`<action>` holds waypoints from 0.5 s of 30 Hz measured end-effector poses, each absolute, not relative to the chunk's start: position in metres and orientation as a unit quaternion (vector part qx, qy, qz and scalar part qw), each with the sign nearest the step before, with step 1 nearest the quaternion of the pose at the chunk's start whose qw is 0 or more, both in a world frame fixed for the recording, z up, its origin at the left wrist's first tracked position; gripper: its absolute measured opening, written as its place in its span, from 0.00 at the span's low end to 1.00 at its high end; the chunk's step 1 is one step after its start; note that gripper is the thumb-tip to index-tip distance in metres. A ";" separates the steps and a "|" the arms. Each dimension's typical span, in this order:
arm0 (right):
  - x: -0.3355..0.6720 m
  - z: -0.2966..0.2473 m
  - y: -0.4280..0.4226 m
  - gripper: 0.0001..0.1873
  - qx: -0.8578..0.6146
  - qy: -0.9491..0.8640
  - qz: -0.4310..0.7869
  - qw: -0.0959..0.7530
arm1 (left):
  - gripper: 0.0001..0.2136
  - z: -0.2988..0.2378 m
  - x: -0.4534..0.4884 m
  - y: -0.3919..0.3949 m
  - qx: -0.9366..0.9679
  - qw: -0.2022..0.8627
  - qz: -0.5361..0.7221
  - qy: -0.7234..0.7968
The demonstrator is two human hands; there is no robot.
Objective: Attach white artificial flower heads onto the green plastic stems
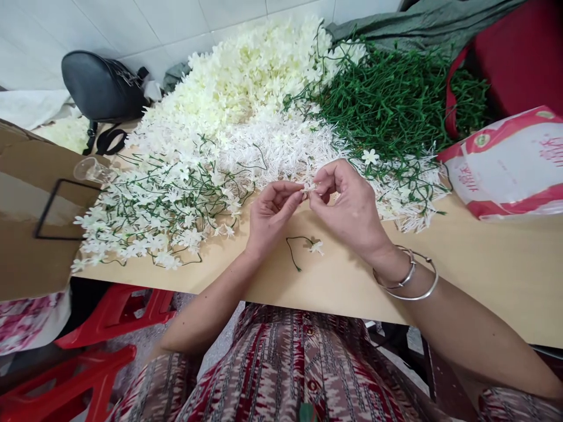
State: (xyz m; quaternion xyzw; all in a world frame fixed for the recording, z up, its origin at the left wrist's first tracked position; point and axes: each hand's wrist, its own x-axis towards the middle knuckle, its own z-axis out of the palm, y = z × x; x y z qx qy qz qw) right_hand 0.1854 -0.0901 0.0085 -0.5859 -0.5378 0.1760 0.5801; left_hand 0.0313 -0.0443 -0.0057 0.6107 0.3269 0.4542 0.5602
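Fingertips of my left hand [276,212] and my right hand [347,205] meet above the table, both pinching a small white artificial flower [309,187]. Most of that flower is covered by the fingers. On the table just below my hands lies a single white flower on a green stem [300,246]. Behind my hands spreads a heap of thin white flower pieces [281,149]. Left of them is a pile of white flowers on green stems [171,205]. Green plastic stems [391,97] are heaped at the back right.
A mound of cream-white petals [259,64] leans toward the tiled wall. A cardboard box [39,217], a clear plastic cup [90,170] and a black bag [103,85] stand left. To the right are a red-and-white plastic package [510,164] and a red bag [523,64]. Red stools [114,310] stand below.
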 end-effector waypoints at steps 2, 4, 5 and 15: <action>0.185 0.012 -0.092 0.15 -0.591 -0.562 0.144 0.561 | 0.18 -0.008 0.031 -0.043 0.581 0.594 0.451 0.327; 0.184 0.014 -0.094 0.14 -0.589 -0.577 0.136 0.549 | 0.19 -0.012 0.030 -0.042 0.558 0.616 0.448 0.329; 0.183 0.015 -0.094 0.14 -0.586 -0.582 0.136 0.547 | 0.19 -0.014 0.030 -0.041 0.548 0.622 0.450 0.331; 0.174 0.013 -0.097 0.11 -0.554 -0.563 0.208 0.577 | 0.17 -0.017 0.023 -0.040 0.587 0.569 0.469 0.334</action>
